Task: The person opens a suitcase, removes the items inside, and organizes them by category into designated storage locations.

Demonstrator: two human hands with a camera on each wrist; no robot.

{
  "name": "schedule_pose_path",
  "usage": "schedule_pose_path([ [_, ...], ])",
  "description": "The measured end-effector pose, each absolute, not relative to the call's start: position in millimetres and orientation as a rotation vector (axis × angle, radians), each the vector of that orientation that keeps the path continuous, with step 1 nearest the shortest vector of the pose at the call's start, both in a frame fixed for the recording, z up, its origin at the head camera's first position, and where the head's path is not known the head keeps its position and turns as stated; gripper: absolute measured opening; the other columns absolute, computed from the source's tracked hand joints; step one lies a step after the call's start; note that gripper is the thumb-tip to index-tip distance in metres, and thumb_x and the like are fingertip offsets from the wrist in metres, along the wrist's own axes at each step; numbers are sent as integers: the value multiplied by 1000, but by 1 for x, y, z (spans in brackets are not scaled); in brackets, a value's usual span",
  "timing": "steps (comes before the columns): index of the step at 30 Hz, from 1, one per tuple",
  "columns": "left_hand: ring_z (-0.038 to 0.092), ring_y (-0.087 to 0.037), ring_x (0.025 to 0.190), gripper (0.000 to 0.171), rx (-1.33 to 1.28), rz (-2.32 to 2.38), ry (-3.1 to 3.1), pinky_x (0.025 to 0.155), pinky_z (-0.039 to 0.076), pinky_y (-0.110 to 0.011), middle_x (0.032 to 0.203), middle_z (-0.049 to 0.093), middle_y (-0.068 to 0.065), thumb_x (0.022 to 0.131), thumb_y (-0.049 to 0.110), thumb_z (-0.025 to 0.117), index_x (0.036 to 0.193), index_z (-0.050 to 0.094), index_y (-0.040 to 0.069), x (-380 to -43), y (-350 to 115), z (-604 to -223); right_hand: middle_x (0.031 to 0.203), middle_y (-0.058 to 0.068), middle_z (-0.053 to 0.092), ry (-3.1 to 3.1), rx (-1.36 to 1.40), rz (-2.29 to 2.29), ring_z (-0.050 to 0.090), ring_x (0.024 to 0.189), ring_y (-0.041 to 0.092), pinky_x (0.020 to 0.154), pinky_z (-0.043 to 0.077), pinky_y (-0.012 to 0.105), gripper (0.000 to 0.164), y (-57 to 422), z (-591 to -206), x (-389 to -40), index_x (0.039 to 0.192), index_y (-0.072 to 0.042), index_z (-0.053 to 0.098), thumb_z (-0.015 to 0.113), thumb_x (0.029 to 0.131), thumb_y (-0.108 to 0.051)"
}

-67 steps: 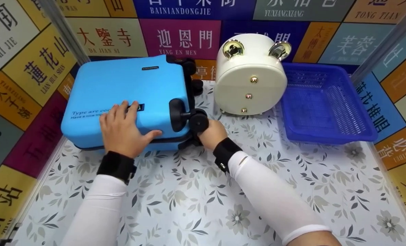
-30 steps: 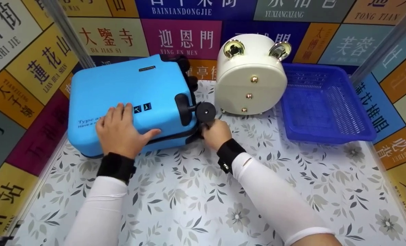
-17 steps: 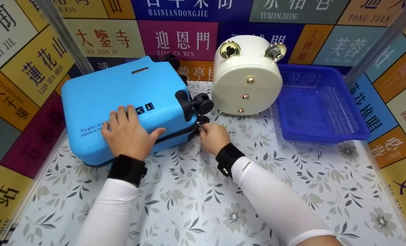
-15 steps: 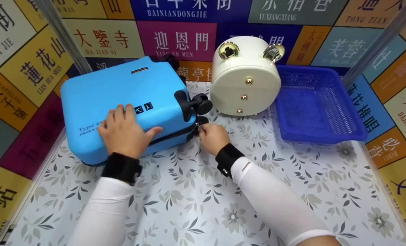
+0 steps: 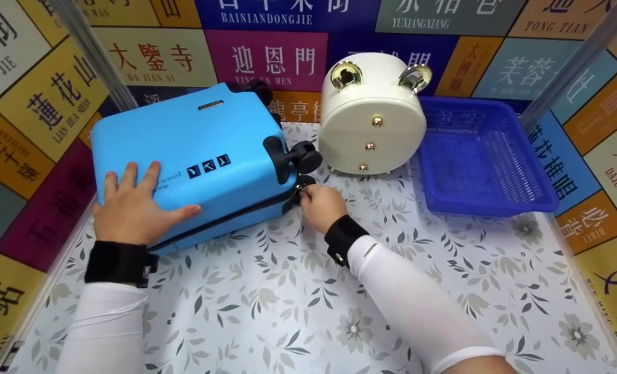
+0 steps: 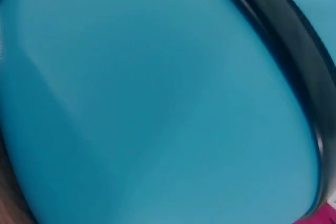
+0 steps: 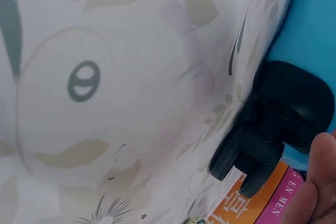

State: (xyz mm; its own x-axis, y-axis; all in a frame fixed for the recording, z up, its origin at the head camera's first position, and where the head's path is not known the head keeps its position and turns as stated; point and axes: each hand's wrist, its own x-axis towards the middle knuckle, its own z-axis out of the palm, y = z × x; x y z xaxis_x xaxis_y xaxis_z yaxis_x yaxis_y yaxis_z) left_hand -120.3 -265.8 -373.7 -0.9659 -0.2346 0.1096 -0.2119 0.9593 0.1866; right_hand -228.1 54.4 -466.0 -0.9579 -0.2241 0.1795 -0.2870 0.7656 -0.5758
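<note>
Multicoloured sign-panel walls (image 5: 266,59) stand behind and at both sides, with white leaf-print tabletop (image 5: 266,317) below. Blue suitcase (image 5: 235,130) lies flat on it, left of centre, set at a slant, wheel end to the right. Left hand (image 5: 131,210): fingers spread, palm down on the suitcase's near left part, partly over the printed lettering; three small dark stickers (image 5: 208,165) show to its right. Right hand (image 5: 323,208): fingers curled at the near right corner, pinching what looks like a zipper pull (image 5: 299,188), mostly hidden by my fingers. It sits just below a black caster (image 5: 306,157), at the end of the dark seam (image 5: 220,221) along the near side. Right wrist view shows only some fingertips (image 7: 321,161) by the black wheel; left wrist view is nearly all blue shell. Cream round-fronted box (image 5: 394,132), gold ears, three knobs, stands between suitcase and blue basket (image 5: 490,206). Black bands on both wrists, white sleeves.
</note>
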Motion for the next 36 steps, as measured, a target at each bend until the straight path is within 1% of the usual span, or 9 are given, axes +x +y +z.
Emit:
schedule_pose_path([
  [5,4,-51,137,120,423,-225,-2959,87,18,-80,154,13,-19,52,95,40,149,13,31,-117,-255,-377,79,2,71,-2850,391,906,65,72,23,65,50,39,19,51,-466,-236,82,-14,70,54,88,-22],
  [11,5,-51,137,122,523,-231,-2931,89,17,-80,154,11,-20,52,97,35,150,12,28,-115,-240,-381,83,3,72,-2847,376,895,67,75,24,67,51,40,20,49,-466,-237,87,-14,72,55,89,-23],
  [21,3,-51,137,123,583,-251,-2941,89,14,-81,155,8,-20,53,96,35,150,8,27,-108,-235,-381,81,2,72,-2850,408,898,67,74,23,65,50,40,20,39,-469,-224,82,-16,71,55,89,-25],
  [25,2,-53,136,123,594,-254,-2953,87,12,-82,154,7,-22,53,96,34,150,6,26,-107,-229,-381,80,3,72,-2838,430,877,67,74,25,64,50,41,20,41,-468,-224,79,-15,70,56,88,-24],
  [29,5,-54,135,123,615,-232,-2952,88,13,-81,153,9,-23,55,96,31,151,7,23,-106,-221,-381,79,5,71,-2821,444,853,67,73,27,63,50,42,20,43,-468,-225,75,-13,68,56,88,-23],
  [33,6,-55,134,122,634,-225,-2951,90,13,-80,153,10,-24,57,96,28,151,8,20,-106,-218,-379,81,3,72,-2822,473,839,67,73,25,65,51,41,20,42,-467,-223,78,-14,70,55,88,-23],
  [36,5,-56,134,124,619,-219,-2959,90,13,-80,153,8,-24,56,96,30,151,6,20,-107,-221,-377,80,2,71,-2835,559,842,67,73,23,67,51,39,20,36,-465,-218,81,-14,70,54,89,-23],
])
